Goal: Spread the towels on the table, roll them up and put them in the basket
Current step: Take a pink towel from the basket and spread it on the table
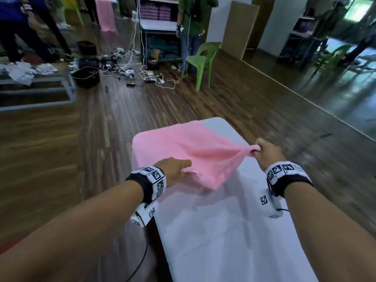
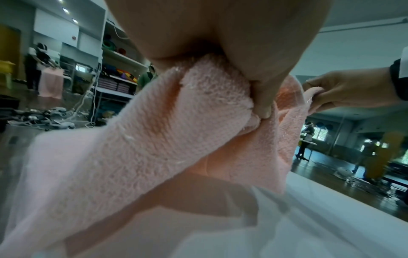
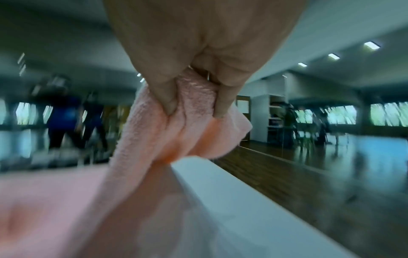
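Both hands, left hand (image 1: 175, 169) and right hand (image 1: 266, 152), pinch pink towel (image 1: 183, 147), fingertips buried.

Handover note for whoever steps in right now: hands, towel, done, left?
Left hand: pinches the near left corner of the pink terry towel, lifted off the surface.
Right hand: grips the near right corner, bunched in the fingers.
Towel: far part lies on the far end of the long white table, near edge held up and taut between the hands.
Done: towel is on the table and partly spread.
Left: lay the near edge down flat, roll it up, put it in the basket. No basket shows in any view, so find it first.
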